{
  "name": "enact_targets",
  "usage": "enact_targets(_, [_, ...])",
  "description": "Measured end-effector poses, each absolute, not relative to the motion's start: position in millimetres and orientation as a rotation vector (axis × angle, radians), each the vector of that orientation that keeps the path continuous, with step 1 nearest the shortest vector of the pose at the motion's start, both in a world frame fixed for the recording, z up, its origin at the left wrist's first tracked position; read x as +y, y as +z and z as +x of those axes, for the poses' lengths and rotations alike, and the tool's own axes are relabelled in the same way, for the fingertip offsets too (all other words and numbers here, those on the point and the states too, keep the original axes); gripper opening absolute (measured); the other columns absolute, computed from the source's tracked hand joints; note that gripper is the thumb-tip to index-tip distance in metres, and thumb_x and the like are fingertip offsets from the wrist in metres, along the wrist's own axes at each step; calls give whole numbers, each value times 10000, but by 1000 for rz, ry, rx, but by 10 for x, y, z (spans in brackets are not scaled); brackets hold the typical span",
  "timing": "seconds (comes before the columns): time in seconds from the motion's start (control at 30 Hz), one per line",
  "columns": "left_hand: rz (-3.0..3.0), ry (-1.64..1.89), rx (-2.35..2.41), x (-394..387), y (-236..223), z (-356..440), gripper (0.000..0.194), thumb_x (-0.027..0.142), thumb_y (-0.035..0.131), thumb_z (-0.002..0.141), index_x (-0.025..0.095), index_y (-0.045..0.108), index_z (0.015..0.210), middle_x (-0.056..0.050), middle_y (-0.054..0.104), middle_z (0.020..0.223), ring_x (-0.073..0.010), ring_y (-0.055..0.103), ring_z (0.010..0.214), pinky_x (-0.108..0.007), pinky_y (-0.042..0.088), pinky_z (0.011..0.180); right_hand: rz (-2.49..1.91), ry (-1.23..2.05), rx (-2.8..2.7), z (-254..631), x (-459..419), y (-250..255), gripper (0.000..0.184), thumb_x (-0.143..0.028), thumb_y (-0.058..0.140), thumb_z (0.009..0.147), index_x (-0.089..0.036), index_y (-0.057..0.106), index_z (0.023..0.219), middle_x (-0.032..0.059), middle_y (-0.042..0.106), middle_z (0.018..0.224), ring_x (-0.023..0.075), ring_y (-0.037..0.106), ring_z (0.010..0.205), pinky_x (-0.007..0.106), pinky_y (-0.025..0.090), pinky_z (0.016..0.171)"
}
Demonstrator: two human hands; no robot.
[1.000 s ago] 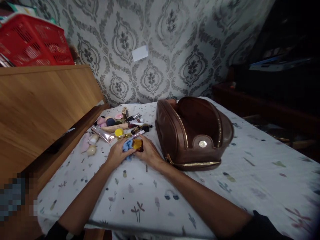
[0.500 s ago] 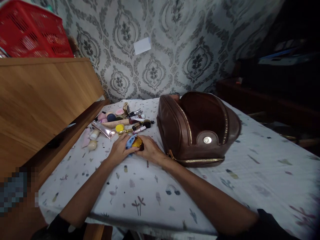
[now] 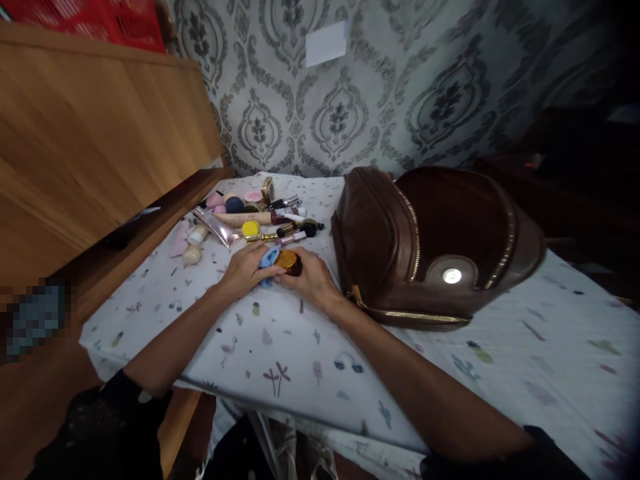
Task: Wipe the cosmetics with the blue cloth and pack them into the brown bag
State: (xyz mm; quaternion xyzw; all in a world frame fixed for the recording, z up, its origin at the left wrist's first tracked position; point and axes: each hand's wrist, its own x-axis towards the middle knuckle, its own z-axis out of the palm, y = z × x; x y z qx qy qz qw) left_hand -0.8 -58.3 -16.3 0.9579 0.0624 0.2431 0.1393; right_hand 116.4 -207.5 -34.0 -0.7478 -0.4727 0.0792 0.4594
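Observation:
My left hand [image 3: 249, 269] is closed on a crumpled light-blue cloth [image 3: 269, 257], which presses against the side of a small amber jar with a gold top [image 3: 287, 259]. Fingers of my right hand [image 3: 313, 277] wrap round the jar's dark right side. Both hands are together just above the patterned sheet. Beyond them lies a spread of cosmetics: a shiny pink tube [image 3: 216, 225], a long beige tube [image 3: 244, 219], a round yellow pot [image 3: 251, 229], a navy sponge [image 3: 234, 204] and a small cream sponge [image 3: 192, 254].
A brown leather bag [image 3: 373, 247] stands unzipped to the right of my hands. The white printed sheet [image 3: 295, 347] covers the surface. A wooden panel [image 3: 100, 120] rises at left with a red basket [image 3: 133, 23] on it. Patterned wallpaper [image 3: 370, 87] is behind.
The view has tilted down and shifted left, so the scene sits higher and further right. My hands stay together on the jar and cloth.

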Motion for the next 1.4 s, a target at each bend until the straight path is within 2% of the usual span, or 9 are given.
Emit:
enact_targets(0.2, [2778,728,164,-614,-140,-23,544,681,459,911,184,539,706,-11,547,719,-185,535,705,-301,415,669,-1897,117,-1120,1149,-2076,-328,354,-371,779,678,-208,559,903,42,644,891,242,585,871,337,453,757])
enact_targets(0.3, [2805,729,170,-616,-140,-29,520,664,485,908,185,553,721,-15,563,741,-196,559,729,-317,440,689,-1888,98,-1162,1167,-2071,-353,345,-379,757,690,-212,538,898,56,645,909,248,587,863,346,459,752])
enact_targets(0.5, [2817,676,236,-611,-161,-31,433,623,591,872,194,603,931,-37,609,941,-234,605,906,-359,490,787,-1892,116,-1242,1184,-2073,-388,391,-299,681,732,-198,554,1088,74,658,947,271,606,923,369,474,792])
enact_targets(0.63, [2787,637,296,-630,-183,-16,561,653,689,776,201,580,1090,-61,608,1072,-276,605,1014,-395,494,840,-1887,161,-1261,1153,-2103,-342,396,-280,666,750,-193,565,1122,83,665,982,278,612,946,390,479,821])
enact_targets(0.73, [2761,627,296,-648,-196,-8,577,644,701,770,207,566,1121,-62,613,1078,-283,602,1023,-400,490,838,-1912,143,-1245,1134,-2113,-315,378,-276,673,743,-180,589,1098,102,671,1006,296,608,962,407,482,834])
enact_targets(1.03, [2697,703,173,-623,-188,-8,419,599,643,849,192,572,923,-32,604,884,-221,586,829,-344,461,742,-1849,78,-1296,1191,-2045,-401,459,-272,706,688,-182,603,1125,113,686,1059,316,609,1009,455,474,910])
enact_targets(1.17, [2692,706,177,-582,-185,-13,406,590,645,853,191,578,877,-25,599,852,-210,576,804,-324,440,718,-1801,128,-1249,1200,-2058,-404,351,-306,679,711,-195,590,1032,78,683,967,274,624,926,408,491,839])
enact_targets(1.3, [2697,709,201,-569,-185,-18,394,575,642,861,193,573,795,-7,582,775,-188,548,733,-305,411,676,-1757,237,-1139,1180,-2080,-367,379,-309,678,707,-209,534,1042,37,664,915,241,632,861,359,486,764])
enact_targets(1.4, [2713,706,210,-568,-187,-21,396,565,639,867,194,561,753,6,562,725,-175,521,685,-296,390,648,-1780,246,-1091,1164,-2087,-343,391,-310,696,694,-203,528,1030,43,659,909,241,628,845,356,474,754])
